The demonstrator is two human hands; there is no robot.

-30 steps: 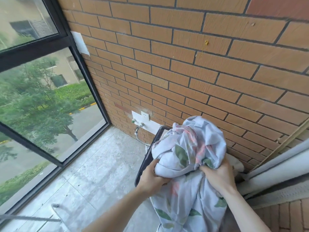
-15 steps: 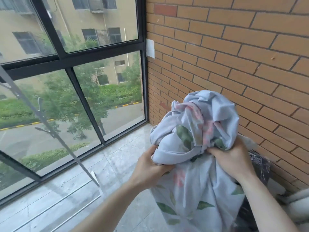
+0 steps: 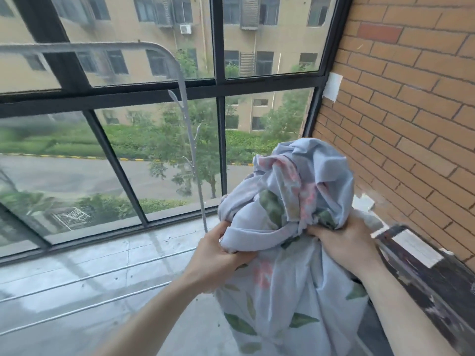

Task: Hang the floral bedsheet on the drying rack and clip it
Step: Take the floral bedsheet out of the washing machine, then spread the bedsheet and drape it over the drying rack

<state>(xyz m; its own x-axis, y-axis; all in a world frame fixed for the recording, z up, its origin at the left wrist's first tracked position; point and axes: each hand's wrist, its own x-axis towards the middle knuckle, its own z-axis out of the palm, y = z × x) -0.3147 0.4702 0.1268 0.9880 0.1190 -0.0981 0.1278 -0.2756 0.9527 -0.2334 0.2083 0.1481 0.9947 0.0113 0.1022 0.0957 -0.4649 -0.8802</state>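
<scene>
Two hands carry one sheet [image 3: 288,191], bunched into a ball at about 4 o'clock in the view, with a long tail of cloth hanging from it toward 6 o'clock. The left hand [image 3: 218,253] is closed around a rolled fold at the ball's lower left edge, fingers curled under the cloth; the right hand [image 3: 344,242] is clenched on a gathered clump at its lower right. Holding it wadded and high probably keeps most of the cloth off the floor and easy to move; the tail's lower end runs out of view, so whether it touches the floor cannot be told.

One rack [image 3: 180,80] stands at 10 to 11 o'clock, in front of the window [image 3: 218,60]: a pale, blurred top bar curving down into an upright with small hooks, and two thin rails crossing low at 8 o'clock. The sheet is well apart from it, not yet draped over any bar. No clips are visible. A brick wall [image 3: 411,111] fills 2 o'clock, and a worn dark ledge [image 3: 431,283] lies just beside the right wrist.
</scene>
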